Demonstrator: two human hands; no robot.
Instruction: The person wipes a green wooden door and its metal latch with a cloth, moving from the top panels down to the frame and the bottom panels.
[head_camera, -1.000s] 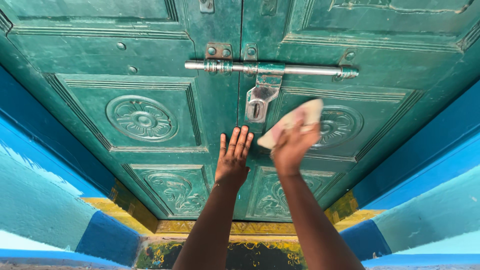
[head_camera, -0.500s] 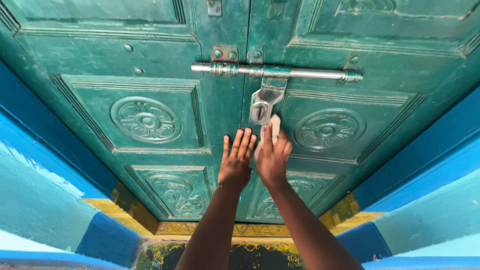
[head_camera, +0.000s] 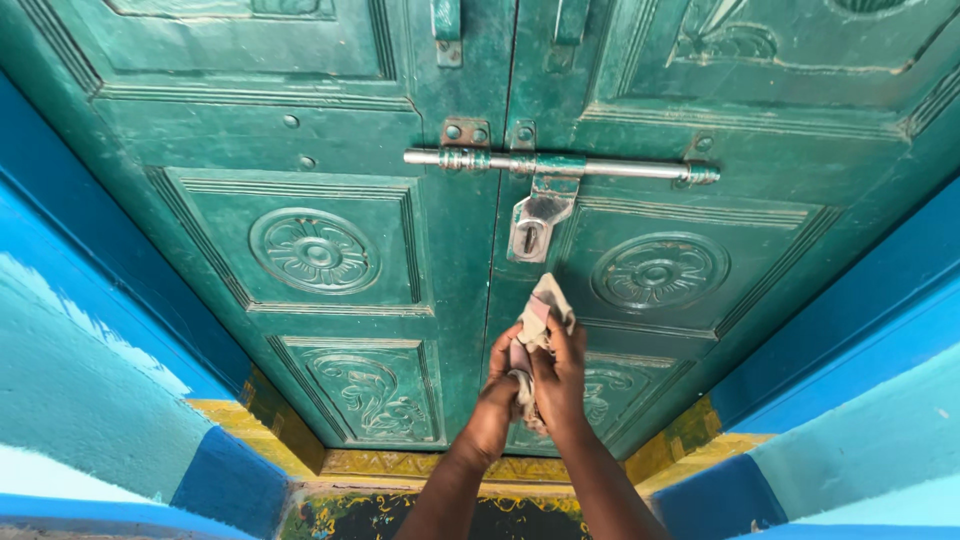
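green carved door (head_camera: 330, 250), both hands' fingers (head_camera: 552, 352) closed around cloth (head_camera: 540, 312)

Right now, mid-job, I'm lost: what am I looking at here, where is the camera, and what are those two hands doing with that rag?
There is no machine here. The single view comes from a camera worn on a person's head, tilted down, so the two forearms rising from the bottom edge are that person's own. The left hand and the right hand are pressed together around a crumpled pale cloth rag, both gripping it just in front of the door.

Facing them is a green carved wooden double door, its two leaves closed. A long silver metal sliding bolt runs across the seam, with a metal hasp plate hanging below it. Neither hand touches the bolt or hasp. Blue painted walls flank the doorway, and a yellow painted threshold runs along the door's foot.
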